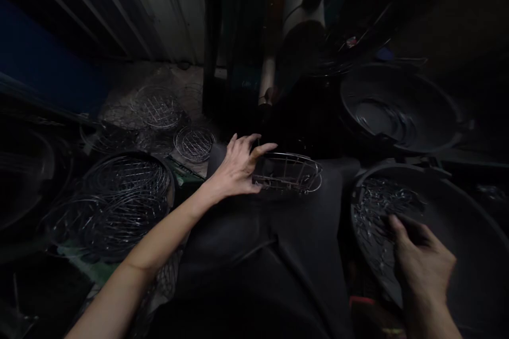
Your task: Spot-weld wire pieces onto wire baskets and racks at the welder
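Note:
My left hand (238, 167) grips the left end of a small oval wire basket (292, 172) that rests on a dark cloth-covered surface (254, 243) in front of me. My right hand (421, 262) reaches into a large dark round basin (469, 233) at the right. Its fingers are curled among a heap of small loose wire pieces (379, 206). What the fingers hold is hidden in the dim light.
Stacks of round wire baskets (127, 190) lie at the left, with more wire rounds (194, 143) on the floor behind. A second dark basin (397, 111) sits at the back right. A corrugated metal wall (159, 5) closes the back.

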The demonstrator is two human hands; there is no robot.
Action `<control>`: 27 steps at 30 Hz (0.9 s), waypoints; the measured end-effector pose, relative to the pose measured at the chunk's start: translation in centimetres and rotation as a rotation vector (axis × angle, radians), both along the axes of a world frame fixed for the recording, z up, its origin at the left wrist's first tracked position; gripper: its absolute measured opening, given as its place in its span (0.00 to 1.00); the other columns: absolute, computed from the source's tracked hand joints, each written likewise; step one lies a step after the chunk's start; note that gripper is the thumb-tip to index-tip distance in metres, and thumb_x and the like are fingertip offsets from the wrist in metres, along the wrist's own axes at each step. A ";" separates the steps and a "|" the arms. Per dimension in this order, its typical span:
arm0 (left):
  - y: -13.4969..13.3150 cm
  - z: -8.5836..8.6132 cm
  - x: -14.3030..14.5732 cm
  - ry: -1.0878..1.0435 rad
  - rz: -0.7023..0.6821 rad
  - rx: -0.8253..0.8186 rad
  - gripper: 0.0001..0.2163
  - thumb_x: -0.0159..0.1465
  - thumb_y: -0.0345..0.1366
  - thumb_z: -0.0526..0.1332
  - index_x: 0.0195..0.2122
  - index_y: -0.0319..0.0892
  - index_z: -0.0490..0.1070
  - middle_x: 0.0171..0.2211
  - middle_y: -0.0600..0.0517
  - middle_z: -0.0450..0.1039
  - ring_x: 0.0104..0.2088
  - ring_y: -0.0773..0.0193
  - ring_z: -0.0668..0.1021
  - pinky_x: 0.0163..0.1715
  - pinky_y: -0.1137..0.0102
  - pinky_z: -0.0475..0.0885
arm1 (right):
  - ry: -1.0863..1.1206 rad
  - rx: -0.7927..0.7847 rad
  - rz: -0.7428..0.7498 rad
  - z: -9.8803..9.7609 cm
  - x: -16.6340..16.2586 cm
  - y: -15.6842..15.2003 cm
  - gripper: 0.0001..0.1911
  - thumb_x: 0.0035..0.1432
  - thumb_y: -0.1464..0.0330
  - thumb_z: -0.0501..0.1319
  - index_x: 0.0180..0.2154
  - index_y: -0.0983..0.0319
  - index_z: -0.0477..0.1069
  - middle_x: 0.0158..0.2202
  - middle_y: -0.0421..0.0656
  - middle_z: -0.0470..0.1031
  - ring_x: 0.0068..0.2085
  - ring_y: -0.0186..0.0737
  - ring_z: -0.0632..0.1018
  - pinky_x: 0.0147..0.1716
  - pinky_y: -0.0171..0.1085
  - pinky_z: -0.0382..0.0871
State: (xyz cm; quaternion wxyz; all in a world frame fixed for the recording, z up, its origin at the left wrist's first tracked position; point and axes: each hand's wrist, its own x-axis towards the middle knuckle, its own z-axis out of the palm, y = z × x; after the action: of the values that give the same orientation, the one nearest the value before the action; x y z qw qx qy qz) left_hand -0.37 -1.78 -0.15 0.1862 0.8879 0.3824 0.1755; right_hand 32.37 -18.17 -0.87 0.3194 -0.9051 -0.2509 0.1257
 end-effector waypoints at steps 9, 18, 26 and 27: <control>-0.4 1.6 2.2 0.169 -0.123 0.023 0.38 0.47 0.37 0.70 0.58 0.40 0.54 0.62 0.36 0.51 0.63 0.44 0.54 0.61 0.45 0.44 | 0.725 0.200 0.481 3.6 -11.6 6.4 0.18 0.46 0.54 0.67 0.30 0.63 0.70 0.23 0.40 0.73 0.24 0.39 0.77 0.23 0.33 0.71; 0.0 2.4 1.4 0.165 -0.092 0.055 0.28 0.50 0.33 0.67 0.52 0.37 0.61 0.58 0.34 0.58 0.60 0.45 0.61 0.60 0.46 0.50 | 0.304 0.207 0.608 2.3 -15.0 9.2 0.12 0.54 0.58 0.59 0.30 0.61 0.68 0.25 0.39 0.73 0.24 0.34 0.74 0.25 0.31 0.66; 2.6 3.7 0.5 0.111 0.018 0.223 0.27 0.52 0.30 0.65 0.52 0.36 0.59 0.58 0.34 0.56 0.62 0.43 0.57 0.61 0.46 0.50 | 0.042 0.365 0.744 3.1 -16.2 12.9 0.11 0.58 0.60 0.57 0.32 0.60 0.69 0.26 0.39 0.74 0.24 0.34 0.73 0.26 0.31 0.64; 3.0 3.8 0.4 0.104 0.033 0.233 0.27 0.51 0.29 0.65 0.52 0.36 0.59 0.58 0.34 0.55 0.62 0.42 0.56 0.60 0.46 0.51 | 0.028 0.386 0.763 3.1 -16.3 13.6 0.11 0.58 0.60 0.57 0.32 0.60 0.69 0.26 0.39 0.74 0.25 0.34 0.73 0.27 0.31 0.64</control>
State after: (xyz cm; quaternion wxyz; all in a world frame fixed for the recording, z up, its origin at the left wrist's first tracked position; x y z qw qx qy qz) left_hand 0.06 1.18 3.70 0.0588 0.9049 0.3831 0.1758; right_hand 16.07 -4.59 2.25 0.4168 -0.6695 -0.5822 0.1979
